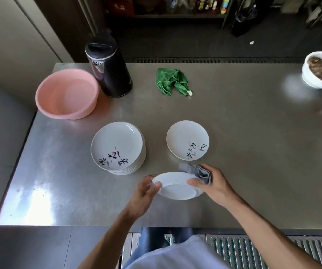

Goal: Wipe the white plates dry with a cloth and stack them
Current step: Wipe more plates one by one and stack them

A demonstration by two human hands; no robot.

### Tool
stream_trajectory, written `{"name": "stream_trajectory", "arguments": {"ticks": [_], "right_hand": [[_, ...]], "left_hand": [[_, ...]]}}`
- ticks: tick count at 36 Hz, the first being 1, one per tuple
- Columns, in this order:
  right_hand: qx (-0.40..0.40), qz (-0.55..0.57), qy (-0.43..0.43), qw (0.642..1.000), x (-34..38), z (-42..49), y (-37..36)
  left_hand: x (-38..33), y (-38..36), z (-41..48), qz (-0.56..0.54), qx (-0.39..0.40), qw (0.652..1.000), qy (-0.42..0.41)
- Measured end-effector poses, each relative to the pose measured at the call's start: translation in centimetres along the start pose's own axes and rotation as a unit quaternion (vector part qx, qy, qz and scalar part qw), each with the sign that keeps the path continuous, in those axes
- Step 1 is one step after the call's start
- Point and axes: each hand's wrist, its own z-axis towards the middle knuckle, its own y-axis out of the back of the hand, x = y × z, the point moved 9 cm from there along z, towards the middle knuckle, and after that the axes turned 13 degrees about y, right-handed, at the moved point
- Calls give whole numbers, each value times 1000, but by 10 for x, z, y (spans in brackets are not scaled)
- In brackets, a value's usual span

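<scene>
I hold a white plate (pixel 176 188) tilted above the steel table, its underside toward me. My left hand (pixel 146 193) grips its left rim. My right hand (pixel 212 183) grips its right rim together with a bunched grey cloth (pixel 199 170). A stack of several white plates (pixel 118 147) with black brush lettering stands at left centre. One single white plate (pixel 187 139) with the same lettering lies to its right.
A pink basin (pixel 67 94) and a black kettle (pixel 107 69) stand at the back left of the steel table (pixel 253 152). A green cloth (pixel 172 80) lies at the back centre. A white bowl with food (pixel 321 71) sits at the far right.
</scene>
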Motion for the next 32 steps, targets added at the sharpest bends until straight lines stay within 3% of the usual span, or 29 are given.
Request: {"name": "stream_trajectory", "arguments": {"ticks": [3,6,8,12,16,19,25,29,32], "right_hand": [[-61,8,-11,998,-9,3,11],[-157,-49,-9,986,-18,-3,26],[-175,-107,1,979,-22,-9,25],[-80,-200,-3,976,-35,-20,-12],[-4,-277,89,957,-26,-22,-48],[97,-394,88,910,-41,-38,-76],[274,-457,120,838,-63,-79,-107],[288,-483,140,815,-68,-94,-89],[241,-513,80,820,-77,-83,-67]], "left_hand": [[-9,-4,-5,-26,16,999,-17],[-7,-14,-9,-83,43,996,-4],[-1,-19,-11,-97,45,994,16],[20,-26,-8,-158,26,983,93],[41,-34,-2,-204,23,967,152],[57,-38,3,-224,18,956,187],[73,-45,9,-247,16,940,233],[81,-44,10,-273,18,930,246],[86,-46,11,-274,19,929,248]]}}
